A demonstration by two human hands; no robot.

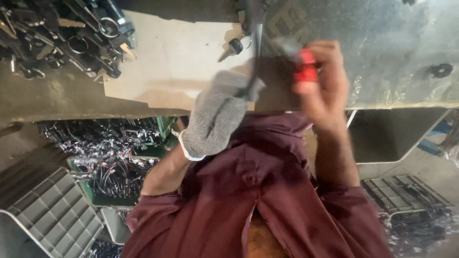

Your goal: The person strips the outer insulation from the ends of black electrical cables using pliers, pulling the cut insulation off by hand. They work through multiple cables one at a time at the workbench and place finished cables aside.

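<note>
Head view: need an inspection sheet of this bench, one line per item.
Surface: grey worktable, scuffed, with a cardboard sheet lying on it.
Job's things: dark cable-like part and a red-handled tool; both blurred.
Clutter: pile of keys and key rings at the table corner; single key on the cardboard; small black round part.
Hands: left hand in a grey knit glove, closed on the dark part; right hand bare, gripping the red-handled tool.
Cables: green crate of wire harnesses below the table.
Surroundings: grey divided tray; another tray on the floor.
</note>
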